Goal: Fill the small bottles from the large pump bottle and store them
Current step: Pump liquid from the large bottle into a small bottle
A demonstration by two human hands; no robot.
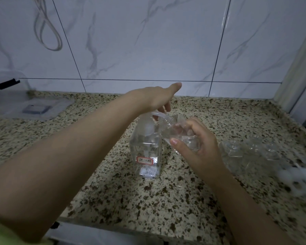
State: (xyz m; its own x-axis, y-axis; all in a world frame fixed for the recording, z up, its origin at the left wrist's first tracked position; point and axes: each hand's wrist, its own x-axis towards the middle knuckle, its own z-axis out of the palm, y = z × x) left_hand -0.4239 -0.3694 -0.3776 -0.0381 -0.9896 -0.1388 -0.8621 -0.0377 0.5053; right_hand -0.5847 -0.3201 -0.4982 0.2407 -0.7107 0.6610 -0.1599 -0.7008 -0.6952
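A large clear square pump bottle (146, 156) with a red-edged label stands mid-counter. My left hand (157, 98) lies on top of its pump head, fingers pointing down over the clear nozzle (159, 114). My right hand (200, 142) grips a small clear bottle (179, 131), tilted with its mouth up against the nozzle. Several more small clear bottles (251, 151) stand in a group on the counter to the right; their white caps (293, 175) lie blurred beyond them.
The speckled granite counter (148, 200) ends at a marble-tiled wall. A clear plastic storage box (5, 87) and its lid (39, 106) sit at the far left. A cord loop (48, 32) hangs on the wall. The counter's front edge runs below.
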